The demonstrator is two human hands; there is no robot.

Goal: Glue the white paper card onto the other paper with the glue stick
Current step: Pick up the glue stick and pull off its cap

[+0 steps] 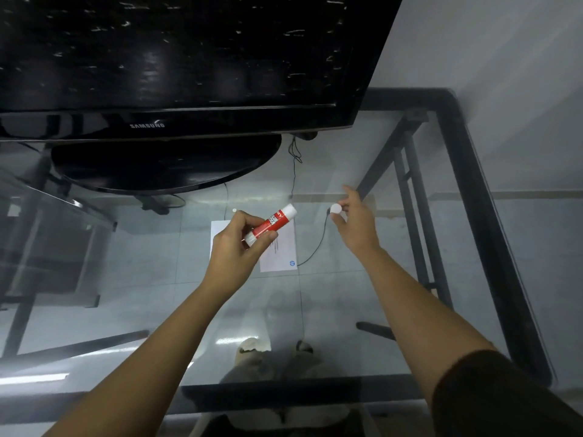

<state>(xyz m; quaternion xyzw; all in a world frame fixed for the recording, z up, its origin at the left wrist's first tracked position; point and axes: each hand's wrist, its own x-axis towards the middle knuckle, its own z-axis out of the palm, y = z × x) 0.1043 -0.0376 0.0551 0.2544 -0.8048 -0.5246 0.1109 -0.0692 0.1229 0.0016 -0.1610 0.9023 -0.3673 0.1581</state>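
The left hand (235, 247) holds the glue stick (271, 224) tight above the paper (279, 247) on the glass table (347, 294). The right hand (355, 220) pinches its cap (335, 208). The paper looks thin and floppy, so hold down one edge.

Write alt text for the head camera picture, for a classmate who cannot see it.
Over a glass table, the left hand holds a red glue stick while the right hand holds its white cap apart from it. A white paper lies on the glass below the hands, and a black television stands behind.
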